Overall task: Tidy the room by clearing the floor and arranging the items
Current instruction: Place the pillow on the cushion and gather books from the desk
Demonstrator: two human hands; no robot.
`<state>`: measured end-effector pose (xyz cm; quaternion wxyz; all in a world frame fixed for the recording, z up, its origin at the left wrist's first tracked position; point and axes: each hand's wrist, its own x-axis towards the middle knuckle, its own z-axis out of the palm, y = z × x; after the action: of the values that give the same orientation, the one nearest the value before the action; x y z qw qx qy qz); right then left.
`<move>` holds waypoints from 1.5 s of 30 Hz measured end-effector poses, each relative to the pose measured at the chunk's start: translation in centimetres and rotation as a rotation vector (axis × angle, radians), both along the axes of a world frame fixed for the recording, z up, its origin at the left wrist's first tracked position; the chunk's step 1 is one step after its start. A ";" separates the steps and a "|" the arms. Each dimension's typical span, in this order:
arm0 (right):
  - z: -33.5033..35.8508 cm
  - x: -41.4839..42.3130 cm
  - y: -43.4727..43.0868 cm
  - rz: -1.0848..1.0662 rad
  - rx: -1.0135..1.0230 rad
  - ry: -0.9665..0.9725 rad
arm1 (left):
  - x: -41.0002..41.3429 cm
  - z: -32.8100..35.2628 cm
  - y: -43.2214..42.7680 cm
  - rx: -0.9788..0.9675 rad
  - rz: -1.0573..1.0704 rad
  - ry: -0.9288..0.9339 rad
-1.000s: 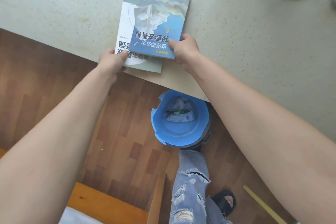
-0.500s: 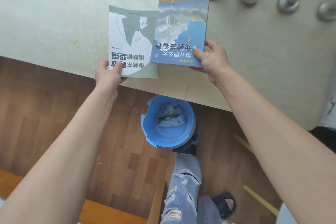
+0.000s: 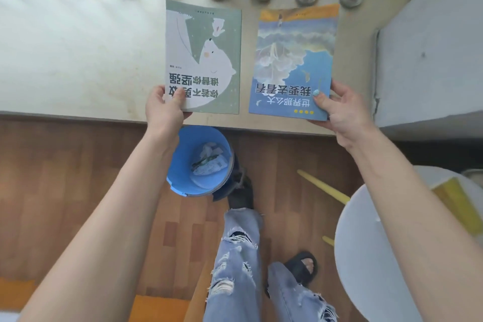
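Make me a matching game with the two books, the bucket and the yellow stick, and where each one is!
Things:
1. green bear book
2. blue cloud book
3. blue bucket
4. yellow stick

Places:
A. standing on the floor, paper inside
B. held by the right hand
C. lying flat on the floor
D. held by the left hand

Pairs: 1-D, 2-B, 3-A, 4-C

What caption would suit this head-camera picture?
Left hand holds a green book, right hand a blue book, side by side on the ledge, above a blue bin.
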<state>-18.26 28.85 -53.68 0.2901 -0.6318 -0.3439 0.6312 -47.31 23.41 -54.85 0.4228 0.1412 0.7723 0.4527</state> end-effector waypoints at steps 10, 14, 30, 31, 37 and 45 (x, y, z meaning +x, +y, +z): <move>3.7 10.3 -9.6 -0.123 -0.013 -0.001 | 8.4 5.0 -8.5 -0.001 -0.157 0.036; 4.8 13.6 -14.0 -0.164 -0.021 0.005 | 11.6 5.7 -12.0 -0.014 -0.204 0.046; 5.5 24.3 -27.4 -0.414 -0.042 0.035 | 24.1 6.9 -17.4 0.019 -0.398 -0.004; 5.5 25.3 -28.4 -0.442 -0.043 0.038 | 25.3 6.8 -17.6 0.017 -0.422 -0.014; 5.5 29.9 -33.3 -0.580 -0.049 0.016 | 31.2 5.9 -18.9 -0.008 -0.548 -0.046; 4.4 32.8 -38.5 -0.751 -0.091 -0.093 | 36.7 4.2 -19.4 -0.053 -0.656 -0.113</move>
<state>14.52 -9.65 -49.31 0.4568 -0.7542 -0.0726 0.4661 -10.63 4.01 -50.69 0.5916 0.3461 0.6724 0.2794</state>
